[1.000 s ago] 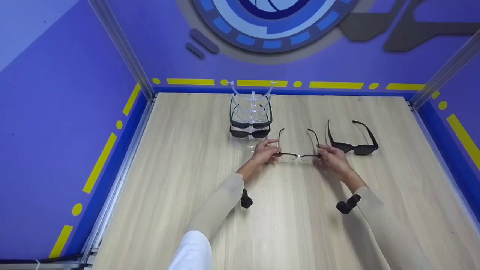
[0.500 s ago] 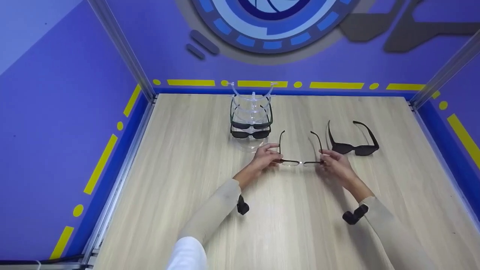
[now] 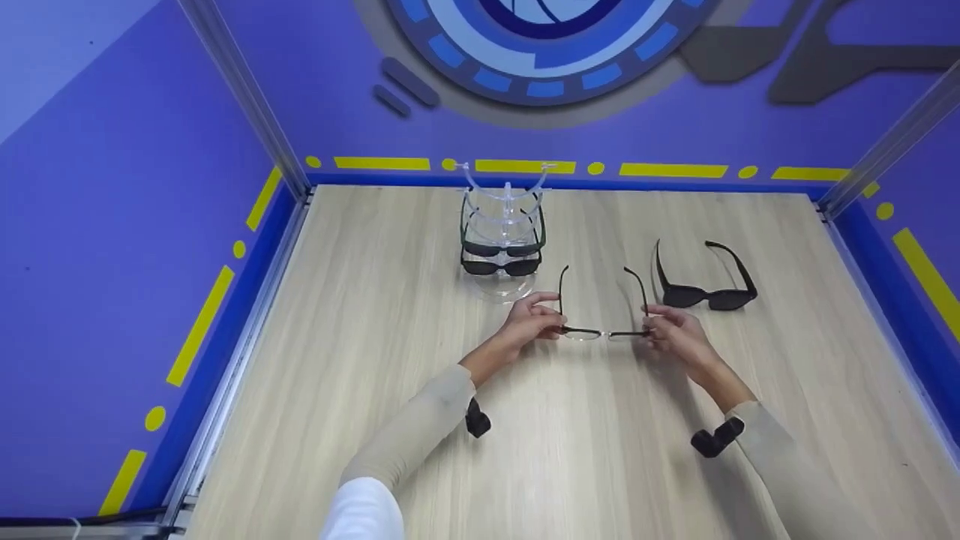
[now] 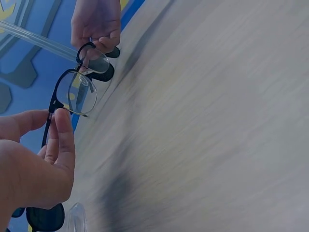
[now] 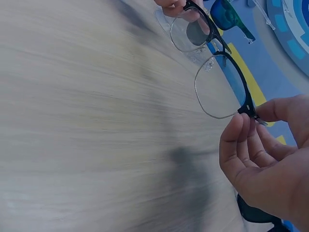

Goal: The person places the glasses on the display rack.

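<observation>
A pair of clear-lensed eyeglasses with a dark upper frame is held between both hands, its temples unfolded and pointing away from the person. My left hand pinches the left hinge corner, and my right hand pinches the right one. In the left wrist view, the thumb and fingers meet at the corner beside the clear lens. The right wrist view shows the opposite corner gripped the same way, next to the thin-rimmed lens.
Behind the left hand stands a clear display rack bearing two pairs of dark sunglasses; its upper arms are bare. Black sunglasses lie unfolded on the wooden table, right of the eyeglasses. Blue-purple panels border the table.
Both hands have drawn the eyeglasses toward the person and slightly right, away from the rack. The rack and the black sunglasses have stayed put.
</observation>
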A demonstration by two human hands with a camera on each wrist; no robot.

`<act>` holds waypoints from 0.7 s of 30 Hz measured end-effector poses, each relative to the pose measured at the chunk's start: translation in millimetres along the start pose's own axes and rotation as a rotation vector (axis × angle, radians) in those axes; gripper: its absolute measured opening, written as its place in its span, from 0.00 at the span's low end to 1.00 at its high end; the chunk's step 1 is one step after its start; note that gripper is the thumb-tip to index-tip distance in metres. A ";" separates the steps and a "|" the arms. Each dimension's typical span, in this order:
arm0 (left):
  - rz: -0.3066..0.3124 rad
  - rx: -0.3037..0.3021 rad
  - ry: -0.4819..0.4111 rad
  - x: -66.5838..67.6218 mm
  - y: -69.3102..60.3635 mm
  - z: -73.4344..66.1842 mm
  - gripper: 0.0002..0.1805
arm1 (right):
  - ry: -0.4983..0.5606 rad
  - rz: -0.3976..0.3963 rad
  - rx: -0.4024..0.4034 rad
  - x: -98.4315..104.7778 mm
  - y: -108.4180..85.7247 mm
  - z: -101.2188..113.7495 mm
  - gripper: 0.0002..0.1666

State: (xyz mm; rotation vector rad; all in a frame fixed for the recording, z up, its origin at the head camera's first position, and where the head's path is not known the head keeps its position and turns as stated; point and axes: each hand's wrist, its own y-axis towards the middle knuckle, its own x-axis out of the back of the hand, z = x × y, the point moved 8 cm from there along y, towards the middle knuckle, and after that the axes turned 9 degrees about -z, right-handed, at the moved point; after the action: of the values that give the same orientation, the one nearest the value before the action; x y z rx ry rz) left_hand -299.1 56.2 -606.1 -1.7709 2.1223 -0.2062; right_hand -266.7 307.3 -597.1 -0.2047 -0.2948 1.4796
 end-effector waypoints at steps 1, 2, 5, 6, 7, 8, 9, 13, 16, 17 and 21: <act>0.002 0.000 0.000 0.0 -0.7 -0.8 0.31 | 0.008 0.000 0.002 0.2 -0.7 1.3 0.24; 0.005 -0.001 -0.001 -0.1 -1.3 -1.4 0.31 | 0.013 -0.001 0.004 0.6 -1.3 2.5 0.23; 0.011 0.001 -0.003 0.1 -2.6 -3.0 0.31 | 0.025 -0.003 0.003 0.7 -2.5 5.2 0.22; 0.012 0.001 -0.004 0.4 -3.0 -3.5 0.31 | 0.030 -0.001 0.003 0.3 -2.6 5.6 0.21; 0.011 0.002 -0.008 0.7 -3.4 -3.8 0.31 | 0.034 0.001 0.004 -0.1 -2.6 5.8 0.20; 0.008 0.002 -0.012 0.9 -3.8 -4.3 0.31 | 0.037 0.002 0.004 -0.4 -2.5 6.0 0.21; 0.005 0.005 -0.014 1.1 -4.1 -4.5 0.31 | 0.038 0.002 0.003 -0.4 -2.3 6.3 0.22; -0.005 0.010 -0.005 -0.1 -5.2 -7.1 0.30 | 0.030 0.002 -0.001 2.1 -2.7 9.0 0.31; -0.001 0.003 0.013 -2.0 -6.2 -11.3 0.28 | 0.015 0.011 0.003 4.5 -4.5 14.0 0.35; 0.001 -0.002 0.015 -2.4 -7.0 -12.8 0.28 | 0.018 0.016 0.006 4.9 -5.4 15.6 0.35; 0.012 -0.017 0.015 -3.9 -10.9 -18.2 0.27 | 0.038 0.027 0.017 6.8 -10.3 22.3 0.31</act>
State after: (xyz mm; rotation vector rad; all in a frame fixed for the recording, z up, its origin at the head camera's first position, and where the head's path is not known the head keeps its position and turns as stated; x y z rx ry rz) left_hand -295.2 55.5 -584.9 -1.7716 2.1506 -0.1993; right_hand -263.5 312.2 -572.3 -0.2236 -0.2494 1.5033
